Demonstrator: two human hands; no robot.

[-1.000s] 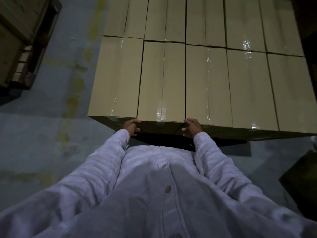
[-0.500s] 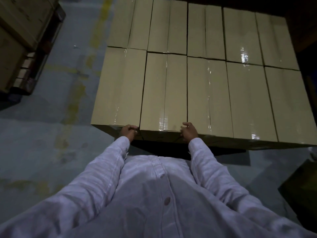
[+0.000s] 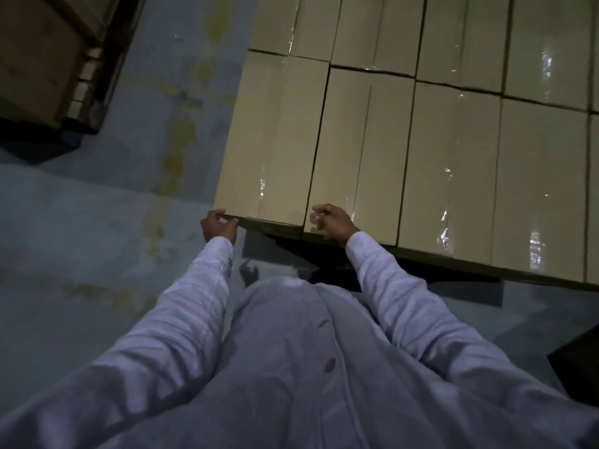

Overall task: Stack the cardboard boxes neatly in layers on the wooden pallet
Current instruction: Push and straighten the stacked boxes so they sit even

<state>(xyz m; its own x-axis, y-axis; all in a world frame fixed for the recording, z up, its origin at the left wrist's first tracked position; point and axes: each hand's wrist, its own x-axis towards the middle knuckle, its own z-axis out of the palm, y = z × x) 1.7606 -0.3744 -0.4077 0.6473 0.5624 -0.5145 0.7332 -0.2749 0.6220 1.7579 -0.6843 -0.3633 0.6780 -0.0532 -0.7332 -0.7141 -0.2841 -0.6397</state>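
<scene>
A flat layer of tan cardboard boxes (image 3: 453, 140), sealed with shiny tape, fills the upper right in two rows. The pallet beneath them is hidden in shadow. My left hand (image 3: 218, 226) grips the near-left corner of the leftmost front box (image 3: 275, 140), thumb on the top edge. My right hand (image 3: 332, 222) hovers with curled fingers over the near edge at the seam between that box and the second front box (image 3: 359, 150). It holds nothing that I can see. White sleeves cover both arms.
Another stack of boxes (image 3: 39, 53) on a dark pallet (image 3: 94, 85) stands at the upper left. Grey concrete floor (image 3: 97, 238) with yellow stains lies to the left of the layer. A dark object (image 3: 577, 367) sits low at the right edge.
Both hands have left the second front box and shifted left. The left hand now holds the leftmost box's corner and the right hand is at the seam. The view has swung left.
</scene>
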